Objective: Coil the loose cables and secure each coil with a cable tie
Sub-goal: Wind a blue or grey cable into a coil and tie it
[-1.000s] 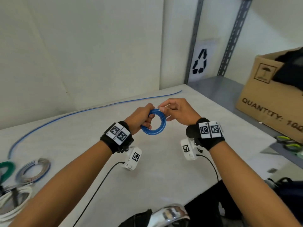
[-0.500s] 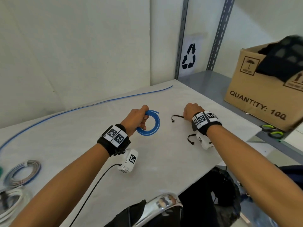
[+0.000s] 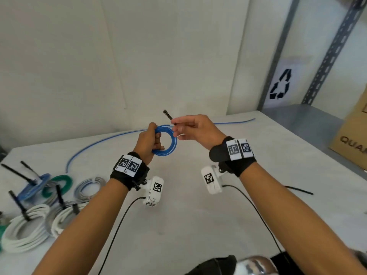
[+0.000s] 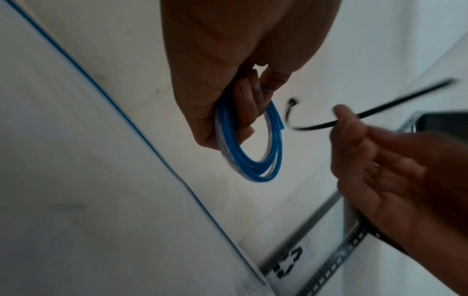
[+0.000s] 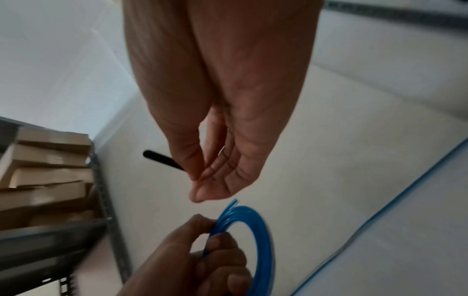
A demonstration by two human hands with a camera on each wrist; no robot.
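Above the table (image 3: 198,225), the blue coil (image 3: 168,144) is gripped by the left hand (image 3: 148,142) while the cable tie (image 3: 168,114), pinched in the right hand (image 3: 195,129), is best threaded through the ring's centre.

Even, soft daylight; wide-angle bend and motion blur at the edges

The head view was bright and mostly sharp, with faint shadows on the table (image 3: 188,215) and shelf uprights (image 3: 333,50) bowed by the lens. Both wrist views were dimmer: the black cable tie (image 4: 380,112) smeared, the cardboard boxes (image 5: 48,170) streaked, near skin in shadow.
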